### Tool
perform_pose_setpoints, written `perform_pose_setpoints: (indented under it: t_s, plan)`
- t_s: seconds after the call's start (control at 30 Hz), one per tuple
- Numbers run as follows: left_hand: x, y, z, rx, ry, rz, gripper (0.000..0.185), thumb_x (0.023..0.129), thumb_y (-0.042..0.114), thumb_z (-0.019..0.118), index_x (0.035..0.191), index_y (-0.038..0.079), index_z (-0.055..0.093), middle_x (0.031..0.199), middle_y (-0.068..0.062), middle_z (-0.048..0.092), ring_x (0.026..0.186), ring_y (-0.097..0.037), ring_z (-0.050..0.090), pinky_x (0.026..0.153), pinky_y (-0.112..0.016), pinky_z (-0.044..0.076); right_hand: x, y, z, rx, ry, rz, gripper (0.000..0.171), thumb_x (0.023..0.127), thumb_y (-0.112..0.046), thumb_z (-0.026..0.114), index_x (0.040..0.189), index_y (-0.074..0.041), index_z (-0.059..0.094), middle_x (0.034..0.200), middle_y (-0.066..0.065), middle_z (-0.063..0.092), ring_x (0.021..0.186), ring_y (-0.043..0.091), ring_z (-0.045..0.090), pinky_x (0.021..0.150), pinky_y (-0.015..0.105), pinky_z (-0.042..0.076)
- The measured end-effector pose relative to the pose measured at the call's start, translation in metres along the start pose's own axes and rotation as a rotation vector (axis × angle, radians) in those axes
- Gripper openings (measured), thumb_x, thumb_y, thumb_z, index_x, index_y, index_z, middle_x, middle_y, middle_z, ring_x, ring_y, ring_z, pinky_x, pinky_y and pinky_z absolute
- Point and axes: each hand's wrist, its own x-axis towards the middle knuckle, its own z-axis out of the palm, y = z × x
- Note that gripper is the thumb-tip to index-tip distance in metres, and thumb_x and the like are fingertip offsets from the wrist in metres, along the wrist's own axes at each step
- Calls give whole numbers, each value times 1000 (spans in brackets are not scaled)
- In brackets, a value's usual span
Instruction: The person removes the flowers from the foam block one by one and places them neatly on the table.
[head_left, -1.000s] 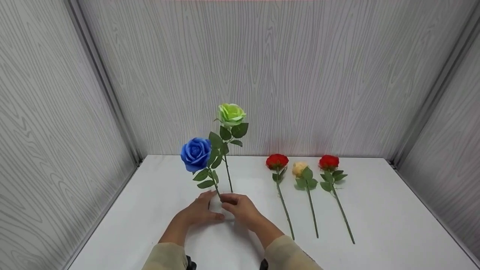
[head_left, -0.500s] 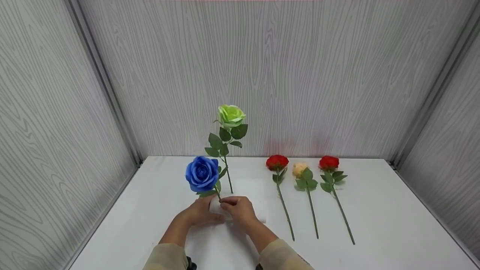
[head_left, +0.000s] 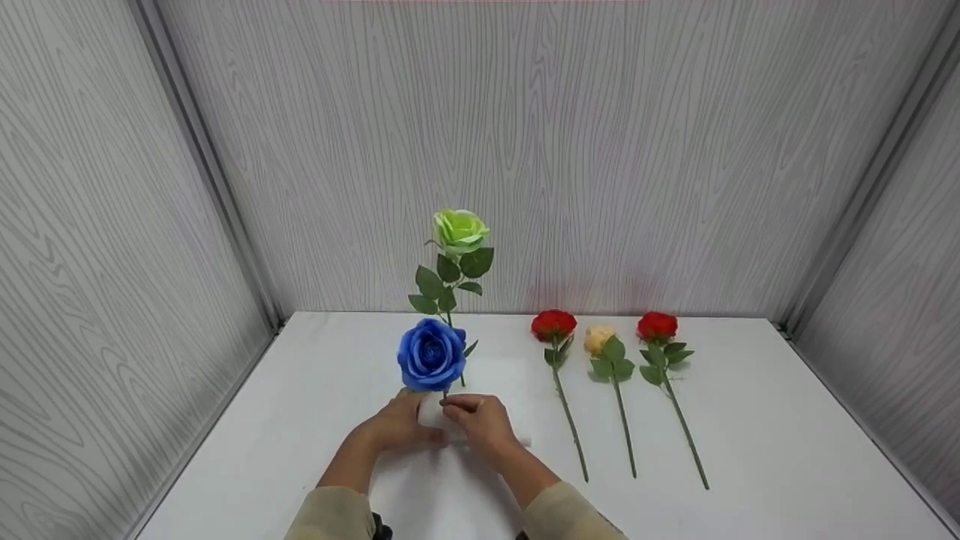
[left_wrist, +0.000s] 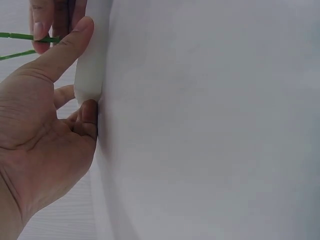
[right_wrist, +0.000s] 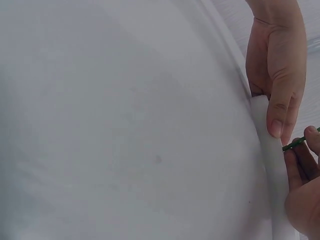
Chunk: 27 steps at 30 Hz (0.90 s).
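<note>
The left hand (head_left: pixel 397 426) holds a white block (head_left: pixel 435 411) that sits on the white table (head_left: pixel 750 420). Its thumb and fingers (left_wrist: pixel 70 45) curl around the end of the block and keep it steady. The right hand (head_left: pixel 480 426) pinches the thin green stem of the blue rose (head_left: pixel 431 354) between its fingertips, right at the top of the block. The blue flower stands up just above both hands, close to them. Behind it a green rose (head_left: pixel 460 231) stands taller, its stem going down toward the same block. I cannot tell how deep either stem goes into the block.

To the right, three more flowers lie flat on the table, side by side with their stems pointing toward the person: a red rose (head_left: pixel 553 325), a pale yellow rose (head_left: pixel 598 339) and another red rose (head_left: pixel 657 326). They are near each other but well apart from the hands. Grey wood-look walls (head_left: pixel 600 150) stand around the table.
</note>
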Motion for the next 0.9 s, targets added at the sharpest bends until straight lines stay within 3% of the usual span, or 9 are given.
perform_pose_setpoints:
  t_s: [0.17, 0.3, 0.9]
  plan:
    - [0, 1, 1, 40, 17, -19, 99, 82, 39, 95, 164, 10, 46, 169, -25, 40, 158, -47, 39, 127, -67, 38, 0, 2, 0, 28, 7, -26, 20, 102, -12, 75, 119, -10, 84, 119, 5, 84, 112, 17, 76, 101, 37, 63]
    - [0, 2, 2, 75, 19, -55, 110, 84, 42, 94, 169, 5, 35, 175, -25, 33, 163, -47, 34, 130, -64, 35, 0, 4, -1, 66, 7, 11, 21, 103, -12, 73, 121, -10, 84, 120, 4, 83, 110, 14, 75, 102, 35, 64]
    - [1, 4, 2, 79, 14, -84, 109, 83, 44, 94, 169, 8, 36, 176, -22, 32, 164, -45, 32, 131, -63, 33, 1, 6, -1, 124, 40, -17, 20, 102, -9, 74, 120, -5, 83, 117, 9, 84, 104, 14, 77, 98, 32, 65]
